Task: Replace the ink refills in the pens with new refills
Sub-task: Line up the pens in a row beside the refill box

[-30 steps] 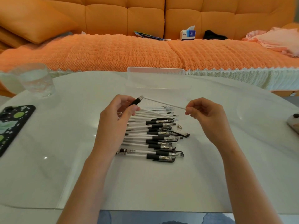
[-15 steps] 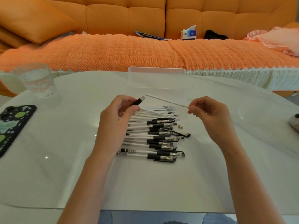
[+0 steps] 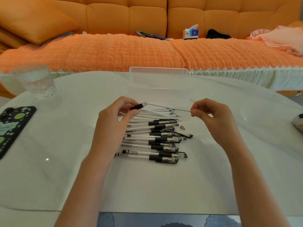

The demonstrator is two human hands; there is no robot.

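My left hand (image 3: 113,122) grips a pen barrel (image 3: 138,106) by its black rubber grip, open end pointing right. My right hand (image 3: 211,117) pinches the far end of a thin white refill (image 3: 168,106), whose left tip sits at the barrel's mouth. Both hands hover over a pile of pens (image 3: 155,141) with clear barrels and black grips on the white table (image 3: 147,182). Loose white refills (image 3: 162,114) lie at the pile's far side. A small metal pen tip (image 3: 182,127) and a black-clipped cap (image 3: 186,134) lie to the right of the pile.
A clear plastic box (image 3: 158,76) stands behind the hands at the table's far edge. A glass of water (image 3: 38,82) sits far left, a phone in a black patterned case (image 3: 11,126) at the left edge. An orange sofa runs behind the table.
The refill had been drawn clear of the barrel half a second ago; now its left tip is back at the barrel's mouth. My right hand shifted slightly left.
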